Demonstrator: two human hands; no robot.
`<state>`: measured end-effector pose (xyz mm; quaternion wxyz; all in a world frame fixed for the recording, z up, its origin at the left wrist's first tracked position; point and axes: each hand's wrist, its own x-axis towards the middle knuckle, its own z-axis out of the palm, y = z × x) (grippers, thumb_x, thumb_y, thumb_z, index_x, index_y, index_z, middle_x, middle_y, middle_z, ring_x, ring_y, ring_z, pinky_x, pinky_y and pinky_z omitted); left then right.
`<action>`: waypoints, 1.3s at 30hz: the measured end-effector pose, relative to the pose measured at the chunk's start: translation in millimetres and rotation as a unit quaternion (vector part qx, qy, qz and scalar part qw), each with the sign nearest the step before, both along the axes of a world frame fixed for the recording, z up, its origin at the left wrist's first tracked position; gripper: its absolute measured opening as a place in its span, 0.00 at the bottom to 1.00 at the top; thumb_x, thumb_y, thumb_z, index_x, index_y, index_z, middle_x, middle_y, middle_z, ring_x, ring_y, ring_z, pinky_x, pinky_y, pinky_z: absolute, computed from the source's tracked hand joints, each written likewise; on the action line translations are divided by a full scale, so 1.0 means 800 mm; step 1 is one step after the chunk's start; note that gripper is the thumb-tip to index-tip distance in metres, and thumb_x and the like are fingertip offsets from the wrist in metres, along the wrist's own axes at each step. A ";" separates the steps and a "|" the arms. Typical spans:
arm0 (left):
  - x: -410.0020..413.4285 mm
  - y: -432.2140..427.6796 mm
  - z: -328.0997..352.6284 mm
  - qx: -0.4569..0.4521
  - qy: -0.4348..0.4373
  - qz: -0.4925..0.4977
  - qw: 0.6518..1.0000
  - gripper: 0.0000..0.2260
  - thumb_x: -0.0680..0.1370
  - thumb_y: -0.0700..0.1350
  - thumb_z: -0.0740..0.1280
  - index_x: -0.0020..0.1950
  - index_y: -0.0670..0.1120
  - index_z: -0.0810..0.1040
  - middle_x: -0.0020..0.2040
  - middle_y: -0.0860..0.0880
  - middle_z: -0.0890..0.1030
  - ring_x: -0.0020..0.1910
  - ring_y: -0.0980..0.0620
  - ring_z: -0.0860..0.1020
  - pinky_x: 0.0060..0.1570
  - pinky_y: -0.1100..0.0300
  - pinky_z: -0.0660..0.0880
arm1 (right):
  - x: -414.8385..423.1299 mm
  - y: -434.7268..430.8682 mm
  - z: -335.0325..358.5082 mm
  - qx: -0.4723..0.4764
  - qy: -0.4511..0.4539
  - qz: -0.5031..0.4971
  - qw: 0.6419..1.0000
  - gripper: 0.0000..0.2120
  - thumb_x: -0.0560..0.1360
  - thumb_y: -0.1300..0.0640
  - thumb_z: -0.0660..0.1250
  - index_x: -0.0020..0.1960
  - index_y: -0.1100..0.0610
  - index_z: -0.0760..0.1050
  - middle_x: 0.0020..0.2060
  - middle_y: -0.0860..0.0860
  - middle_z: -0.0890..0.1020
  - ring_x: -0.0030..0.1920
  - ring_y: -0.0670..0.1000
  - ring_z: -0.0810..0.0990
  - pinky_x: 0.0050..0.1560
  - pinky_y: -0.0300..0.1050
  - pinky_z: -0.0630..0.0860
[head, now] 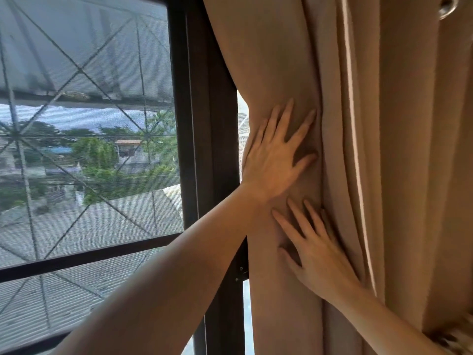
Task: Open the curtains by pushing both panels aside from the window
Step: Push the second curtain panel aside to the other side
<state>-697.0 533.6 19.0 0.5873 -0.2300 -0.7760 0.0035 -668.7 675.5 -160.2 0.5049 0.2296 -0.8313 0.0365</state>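
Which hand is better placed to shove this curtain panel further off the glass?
Probably the left hand: it lies flat on the curtain panel right at its window-side edge, beside the window frame. The right hand presses lower, nearer the bunched folds.

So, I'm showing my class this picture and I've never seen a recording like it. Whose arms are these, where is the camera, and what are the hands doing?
There is no machine here. The camera sits on a person's head and looks forward and down, so the two bare arms reaching in are that person's own. This is the only view.

The left hand lies flat, fingers spread, on the beige curtain. The right hand presses flat on the same curtain just below it. Neither hand grips the cloth; both push with open palms.

The curtain is bunched in folds at the right. To the left is the window, with a dark frame, mesh and crossed bars. Trees and roofs show outside.
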 end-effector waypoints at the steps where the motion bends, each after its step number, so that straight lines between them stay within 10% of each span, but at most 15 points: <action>1: -0.002 0.002 0.000 0.002 -0.002 -0.001 1.000 0.37 0.85 0.68 0.60 0.91 0.57 0.53 0.91 0.43 0.52 0.90 0.40 0.52 0.86 0.46 0.44 | 0.001 0.000 0.002 -0.001 0.000 0.000 1.000 0.42 0.78 0.44 0.75 0.87 0.48 0.60 0.86 0.55 0.61 0.85 0.62 0.57 0.80 0.67 0.51; 20: 0.042 -0.022 -0.001 -0.017 -0.086 -0.045 0.995 0.36 0.86 0.66 0.60 0.91 0.57 0.52 0.91 0.44 0.49 0.91 0.40 0.50 0.87 0.41 0.47 | 0.028 -0.020 -0.013 -0.014 -0.060 -0.014 0.998 0.45 0.81 0.45 0.70 0.89 0.42 0.46 0.88 0.51 0.54 0.87 0.58 0.48 0.82 0.61 0.44; 39: 0.197 -0.172 -0.026 -0.048 -0.075 -0.135 0.987 0.30 0.88 0.61 0.62 0.89 0.59 0.60 0.89 0.46 0.59 0.88 0.44 0.57 0.85 0.46 0.58 | 0.217 -0.171 -0.040 -0.015 -0.056 -0.101 0.993 0.40 0.79 0.43 0.73 0.87 0.47 0.61 0.85 0.56 0.64 0.84 0.63 0.60 0.83 0.64 0.55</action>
